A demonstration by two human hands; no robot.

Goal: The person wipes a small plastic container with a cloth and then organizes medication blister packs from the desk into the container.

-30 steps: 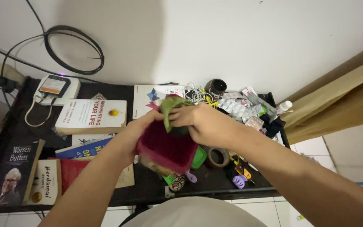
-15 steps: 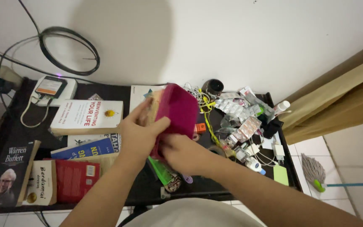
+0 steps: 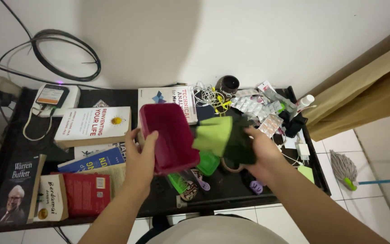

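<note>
A single head-worn camera looks steeply down, close over a cluttered dark table [image 3: 5, 135] against a white wall [image 3: 249, 40].

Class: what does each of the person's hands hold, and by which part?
Left hand grips the dark red plastic container by its left edge. Right hand holds a green and dark cloth at its right end.

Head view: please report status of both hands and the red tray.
Left hand holds red tray above desk. Right hand grips green cloth. Clutter below.
</note>
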